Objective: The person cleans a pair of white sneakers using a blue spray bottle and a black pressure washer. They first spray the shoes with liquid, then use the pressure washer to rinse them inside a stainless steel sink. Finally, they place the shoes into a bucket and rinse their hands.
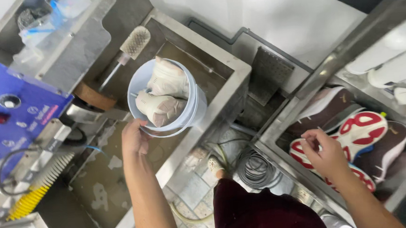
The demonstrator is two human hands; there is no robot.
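My left hand (134, 137) grips the wire handle and near rim of a white plastic bucket (194, 105) that holds a pair of pale sneakers (161, 94), toes up. The bucket sits over the murky water of a steel wash tank (229, 80). My right hand (324, 151) reaches into a second steel tray (277, 124) on the right, its fingers on a white shoe with a red patterned sole (366, 131). Brown shoes lie beside that one.
A blue control panel (13, 119) with knobs stands at the left, with a yellow brush roller (33, 192) below it. A bristle brush (133, 42) leans at the tank's back. Coiled hose (252, 167) lies on the tiled floor between the tanks. White rolls (389, 48) rest top right.
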